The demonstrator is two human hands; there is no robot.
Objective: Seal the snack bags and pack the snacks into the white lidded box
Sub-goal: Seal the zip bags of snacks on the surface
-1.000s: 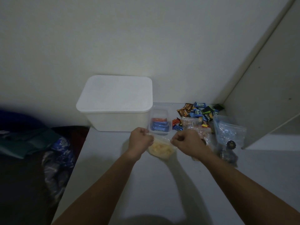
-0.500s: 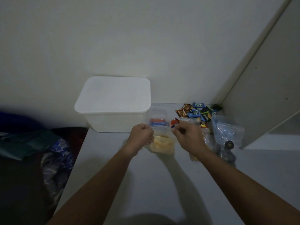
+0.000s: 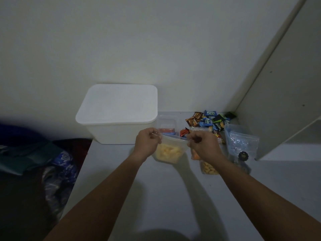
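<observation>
Clear plastic forms the zip-top snack bag [image 3: 169, 152] held just above the pale grey table [image 3: 156, 197], its lower half filled with pale yellow puffed snacks. The left hand [image 3: 147, 142] pinches the bag's top left corner and the right hand [image 3: 201, 145] pinches the top right corner, fingers curled, stretching the mouth between them. Just behind the left hand stands the white rectangular plastic box [image 3: 111, 131], its white lid [image 3: 119, 103] on. Beside the box, behind the bag, a small clear plastic tub [image 3: 167, 125] holds red and blue wrapped bars, partly hidden by the bag's rim. Under the right wrist lies a second clear bag of orange-tan snacks [image 3: 207, 168], mostly covered by the arm. Farther right sit empty-looking clear zip bags [image 3: 242, 143] and a bag with a round dark label [image 3: 243, 156], its writing too small to read. Against the wall a heap of small wrapped sweets [image 3: 211, 121] shows blue packets reading "Kalpa" and brown ones whose print I cannot make out. Dark patterned cloth [image 3: 59, 169] lies off the table's left edge.
</observation>
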